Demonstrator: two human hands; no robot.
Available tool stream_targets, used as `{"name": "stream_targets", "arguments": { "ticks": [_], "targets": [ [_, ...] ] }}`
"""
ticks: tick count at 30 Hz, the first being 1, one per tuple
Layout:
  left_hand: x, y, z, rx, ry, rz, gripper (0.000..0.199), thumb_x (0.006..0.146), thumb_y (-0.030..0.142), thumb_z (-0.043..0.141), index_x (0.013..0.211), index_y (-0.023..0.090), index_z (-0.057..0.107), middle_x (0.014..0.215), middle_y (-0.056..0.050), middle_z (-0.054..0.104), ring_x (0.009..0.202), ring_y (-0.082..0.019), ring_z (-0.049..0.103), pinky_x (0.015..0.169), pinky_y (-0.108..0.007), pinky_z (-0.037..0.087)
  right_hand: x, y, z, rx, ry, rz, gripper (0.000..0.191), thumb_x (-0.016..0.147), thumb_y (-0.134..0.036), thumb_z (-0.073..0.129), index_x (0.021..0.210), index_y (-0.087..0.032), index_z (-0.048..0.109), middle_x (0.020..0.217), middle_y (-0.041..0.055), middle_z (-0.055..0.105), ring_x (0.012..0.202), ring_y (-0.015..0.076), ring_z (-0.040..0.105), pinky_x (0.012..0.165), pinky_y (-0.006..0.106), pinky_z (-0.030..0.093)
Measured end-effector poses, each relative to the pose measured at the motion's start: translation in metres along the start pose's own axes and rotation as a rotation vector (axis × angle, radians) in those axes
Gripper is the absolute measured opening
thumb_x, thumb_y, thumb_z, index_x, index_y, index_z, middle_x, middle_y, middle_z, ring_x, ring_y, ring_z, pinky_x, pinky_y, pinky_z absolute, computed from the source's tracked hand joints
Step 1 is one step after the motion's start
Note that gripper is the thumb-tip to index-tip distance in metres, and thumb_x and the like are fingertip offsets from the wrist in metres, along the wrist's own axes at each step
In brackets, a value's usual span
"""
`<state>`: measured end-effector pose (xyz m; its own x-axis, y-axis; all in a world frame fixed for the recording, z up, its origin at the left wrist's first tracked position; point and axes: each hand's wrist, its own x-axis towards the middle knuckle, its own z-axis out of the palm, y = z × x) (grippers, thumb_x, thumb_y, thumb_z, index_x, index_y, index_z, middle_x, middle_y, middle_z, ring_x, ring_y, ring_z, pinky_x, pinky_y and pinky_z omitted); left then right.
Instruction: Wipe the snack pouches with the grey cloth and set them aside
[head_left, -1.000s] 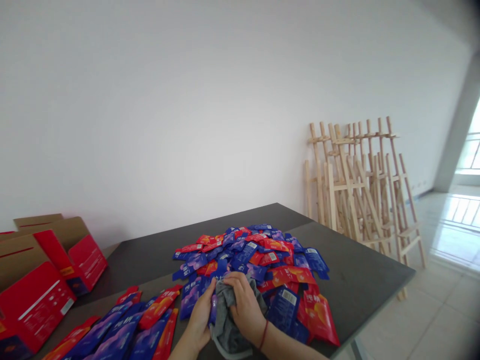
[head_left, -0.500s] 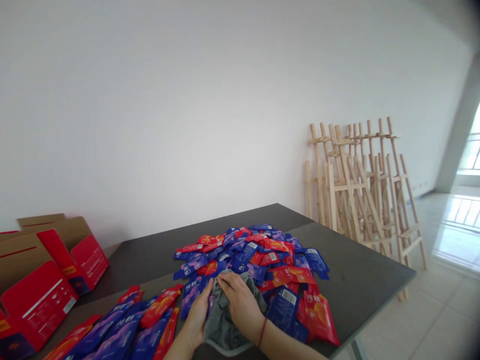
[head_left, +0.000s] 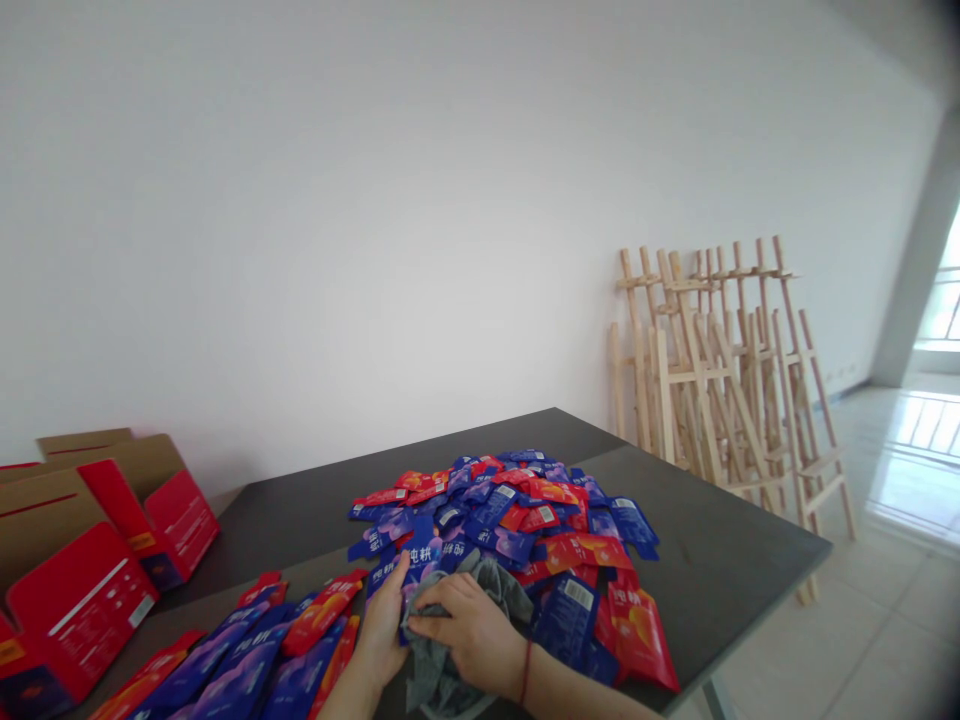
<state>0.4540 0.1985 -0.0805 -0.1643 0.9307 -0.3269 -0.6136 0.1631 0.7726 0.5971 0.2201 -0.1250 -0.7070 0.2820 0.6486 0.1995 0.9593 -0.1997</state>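
Note:
My left hand (head_left: 382, 628) is closed around the side of a blue pouch (head_left: 423, 553) with white lettering, held tilted above the near edge of the pile. A crumpled grey cloth (head_left: 433, 672) is gripped in my right hand (head_left: 480, 628), whose fingers press it against the lower part of that pouch. The cloth hides much of the pouch, and a red cord circles my right wrist. Just beyond my hands lies a heap of blue and red pouches (head_left: 491, 508). More pouches (head_left: 251, 655) lie side by side to the left of my left hand.
Open red cardboard boxes (head_left: 86, 610) stand on the left of the dark table (head_left: 300, 510). Wooden easels (head_left: 697, 375) lean against the white wall at the right, beyond the table's edge.
The blue pouch, earlier mostly covered by the cloth, now shows its upper part. My right hand and the cloth have moved slightly lower, with the fingers more curled.

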Motion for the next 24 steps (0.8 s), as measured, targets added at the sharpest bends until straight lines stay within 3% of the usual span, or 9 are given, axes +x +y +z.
{"name": "stream_targets", "arguments": {
  "ticks": [5,12,16,20,24],
  "targets": [
    [0.008,-0.002,-0.003,-0.043,-0.069,0.026,0.024,0.091,0.028,0.052,0.1,0.012,0.067,0.089,-0.009,0.077,0.078,-0.021,0.074,0.074,-0.032,0.059,-0.002,0.005,0.002,-0.021,0.095,0.138,0.043,0.086,-0.007,0.047,0.125,-0.022,0.055,0.119,0.0071,0.059,0.108,0.0215,0.05,0.093,0.039,0.041],
    [0.01,-0.013,-0.003,0.019,-0.079,0.058,0.02,0.079,0.014,0.065,0.099,0.016,0.069,0.092,-0.006,0.077,0.087,-0.021,0.073,0.084,-0.033,0.056,-0.002,0.015,0.002,0.065,0.288,0.317,0.066,0.068,0.01,0.037,0.125,-0.018,0.057,0.119,0.0098,0.057,0.111,0.0215,0.049,0.1,0.04,0.041],
    [0.006,-0.015,0.001,0.074,-0.079,0.084,0.022,0.077,0.017,0.069,0.099,0.02,0.07,0.097,-0.004,0.077,0.093,-0.021,0.071,0.086,-0.032,0.054,-0.003,0.017,-0.002,0.138,0.358,0.35,0.076,0.06,0.01,0.036,0.128,-0.018,0.054,0.123,0.0101,0.053,0.116,0.0211,0.046,0.104,0.041,0.038],
    [0.007,-0.013,0.0,0.055,-0.05,0.118,0.012,0.078,0.021,0.069,0.09,0.018,0.07,0.096,-0.003,0.076,0.08,-0.016,0.071,0.069,-0.024,0.053,-0.001,0.011,-0.001,0.092,0.254,0.25,0.067,0.067,0.008,0.04,0.123,-0.022,0.059,0.122,0.0088,0.054,0.112,0.0223,0.048,0.098,0.042,0.041],
    [0.012,-0.005,-0.004,0.047,-0.058,0.089,0.019,0.076,0.027,0.072,0.09,0.016,0.068,0.086,-0.002,0.076,0.062,-0.013,0.067,0.047,-0.02,0.044,0.001,0.006,0.004,0.092,0.165,0.147,0.052,0.072,0.004,0.044,0.107,-0.027,0.067,0.111,0.0044,0.06,0.102,0.0212,0.051,0.089,0.04,0.042]
  ]
}}
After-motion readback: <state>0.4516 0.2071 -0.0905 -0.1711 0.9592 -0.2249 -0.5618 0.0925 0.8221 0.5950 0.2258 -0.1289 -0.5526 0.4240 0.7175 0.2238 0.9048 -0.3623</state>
